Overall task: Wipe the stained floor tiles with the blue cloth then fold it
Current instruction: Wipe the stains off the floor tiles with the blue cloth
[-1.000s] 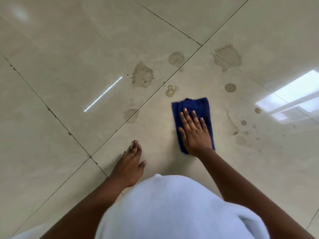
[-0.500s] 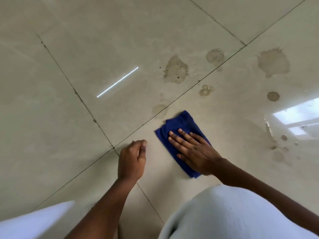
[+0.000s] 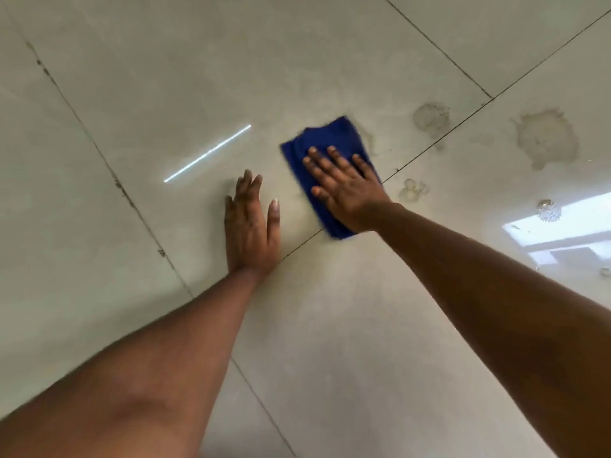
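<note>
A folded blue cloth (image 3: 325, 140) lies on the glossy beige floor tiles (image 3: 165, 77). My right hand (image 3: 344, 183) presses flat on it with spread fingers, covering its middle and near part. My left hand (image 3: 249, 226) rests flat on the bare tile just left of the cloth, fingers straight. Brown stains sit to the right of the cloth: a round one (image 3: 431, 119), a large blotch (image 3: 545, 138) and a small ring-shaped one (image 3: 413, 189). A faint smear (image 3: 370, 140) shows at the cloth's right edge.
Dark grout lines (image 3: 109, 166) cross the floor diagonally. A bright window reflection (image 3: 562, 233) and a thin light streak (image 3: 206, 153) glare on the tiles. Small spots (image 3: 549, 209) lie at the right edge.
My right hand has pushed the cloth forward onto the far tile, over the large stain there. My left hand has gone from curled to flat and moved forward. The view has leaned forward.
</note>
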